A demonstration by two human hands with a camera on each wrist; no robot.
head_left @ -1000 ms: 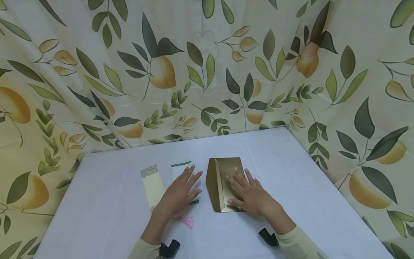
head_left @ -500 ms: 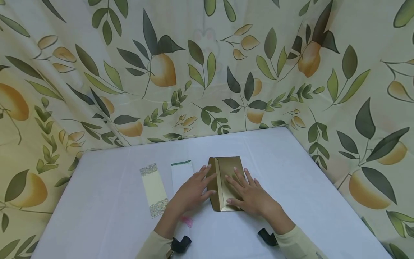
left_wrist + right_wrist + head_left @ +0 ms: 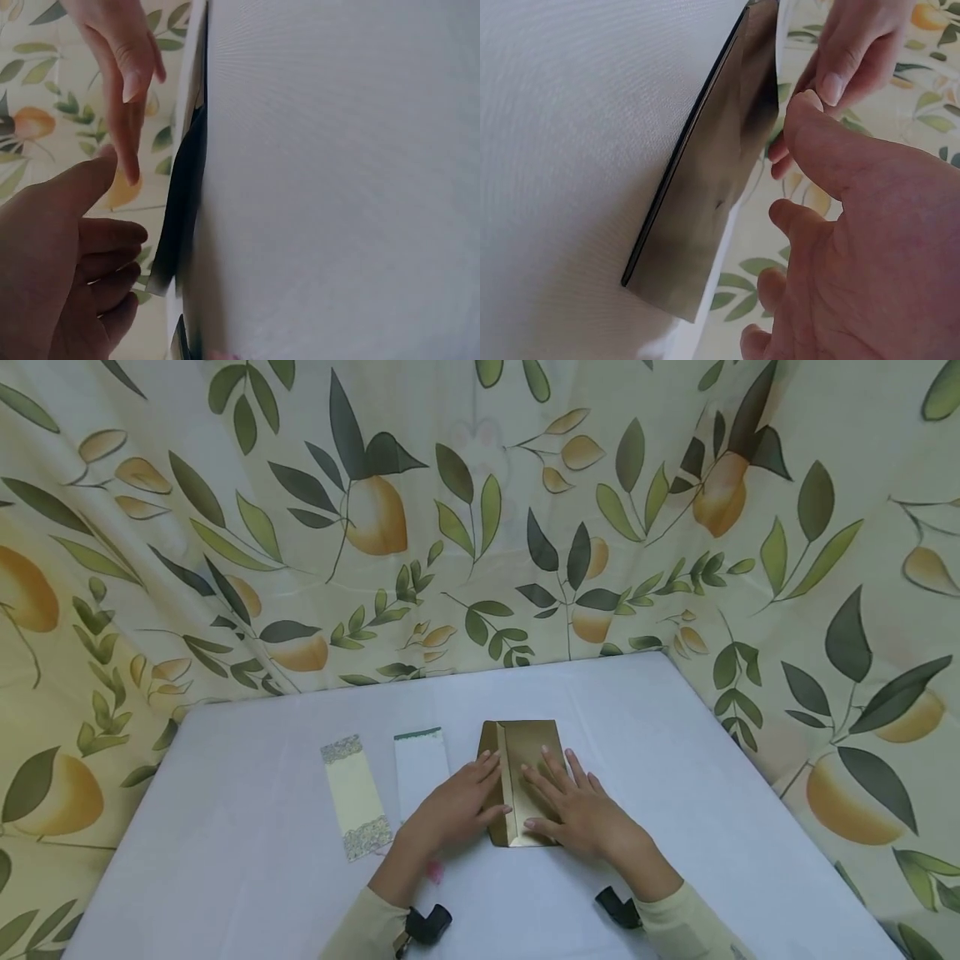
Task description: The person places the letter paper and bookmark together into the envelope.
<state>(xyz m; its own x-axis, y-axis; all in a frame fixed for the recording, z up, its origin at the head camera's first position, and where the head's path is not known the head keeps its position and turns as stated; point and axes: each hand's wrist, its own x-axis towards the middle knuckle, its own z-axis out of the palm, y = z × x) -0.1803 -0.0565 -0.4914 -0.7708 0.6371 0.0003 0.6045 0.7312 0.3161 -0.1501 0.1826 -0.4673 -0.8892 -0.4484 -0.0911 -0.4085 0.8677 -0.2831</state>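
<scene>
One bare left hand (image 3: 459, 797) and one bare right hand (image 3: 592, 817), just below the middle of the head view, both over a shiny gold paper envelope (image 3: 529, 743). Left hand above the pointed flap (image 3: 491, 737), folded out to the left and tipped up a bit; right hand above the main part. Fingers loose, thumbs apart from them, nothing gripped. In both wrist views, a gap between fingertips and gold paper, so seemingly no touch.

Step in hand, at a guess: getting set to handle the envelope. Next move likely calls for a soft pinch at the flap or an edge, with no creasing.

Only one holder to see: the envelope, with nothing poking out. Can't tell about anything inside. Left of it in the frame, a flat white card with a green top edge (image 3: 420, 768), partly behind the left hand. Farther left, a pale yellow strip with grey patterned ends (image 3: 356, 793). At bottom middle, a small pink scrap (image 3: 434, 870), mostly hidden. All on a white cloth-covered table (image 3: 262, 827).
</scene>
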